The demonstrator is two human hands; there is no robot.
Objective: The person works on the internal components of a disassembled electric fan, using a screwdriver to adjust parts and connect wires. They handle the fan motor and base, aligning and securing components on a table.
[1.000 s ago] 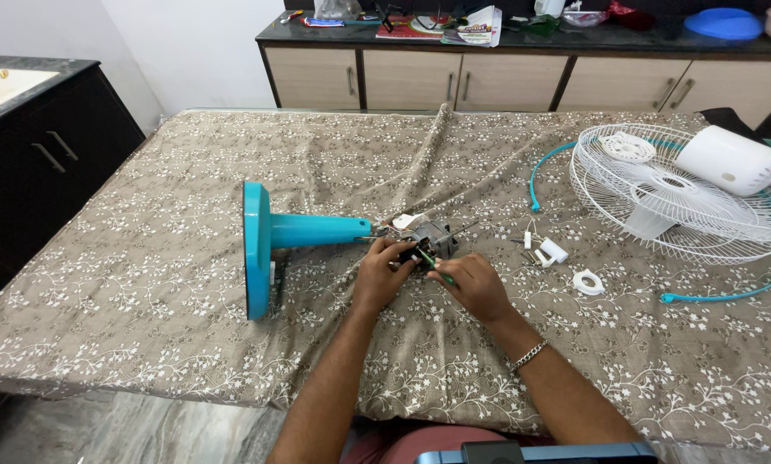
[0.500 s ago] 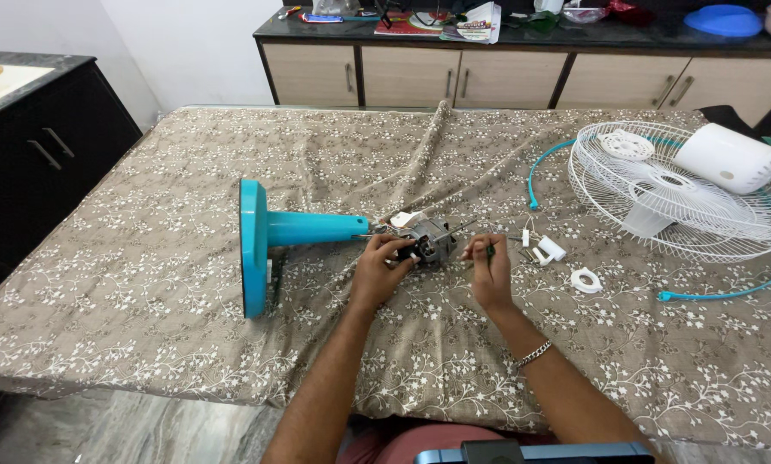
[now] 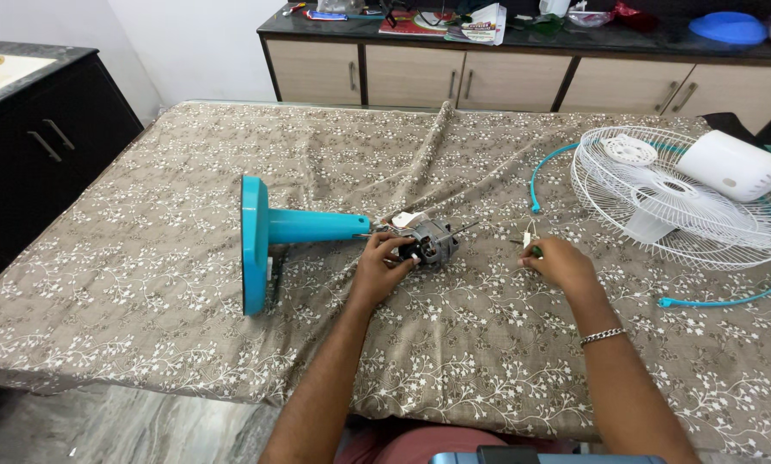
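Left hand around fan motor

To my right lie a white wire fan guard and a white motor cover; ahead, beige cabinets carry a blue lid.

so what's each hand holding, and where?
Left hand grips the motor by its near side. Right hand pinches a small green-tipped part; which part, cannot tell.

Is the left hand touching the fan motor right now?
Touching. The head view shows the left hand with its fingers wrapped onto the grey fan motor at the end of the teal stand, with no gap between them.
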